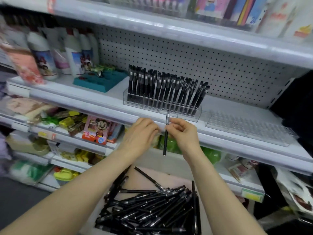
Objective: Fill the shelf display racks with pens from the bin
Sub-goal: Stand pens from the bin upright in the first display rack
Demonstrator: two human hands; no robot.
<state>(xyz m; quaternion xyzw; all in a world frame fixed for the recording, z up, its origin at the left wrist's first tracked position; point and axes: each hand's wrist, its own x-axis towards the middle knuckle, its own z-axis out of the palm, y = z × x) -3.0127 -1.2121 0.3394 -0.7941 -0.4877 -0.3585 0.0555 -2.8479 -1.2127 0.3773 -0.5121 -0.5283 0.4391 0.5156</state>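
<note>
A clear plastic display rack (191,117) on the middle shelf holds several upright black pens (162,89). To its right lies a second clear rack (245,126) with no pens in it. Below, a pink bin (140,177) holds a heap of loose black pens (152,206). My right hand (184,133) pinches one black pen (165,143) upright, just below the filled rack's front edge. My left hand (138,136) is right beside it, fingers curled toward the pen's upper part; whether they touch it is unclear.
White bottles (74,53) and a teal box (100,80) stand on the same shelf at the left. A perforated back panel (203,56) runs behind the racks. Lower shelves carry toys and packets (96,129). Another shelf (186,31) hangs overhead.
</note>
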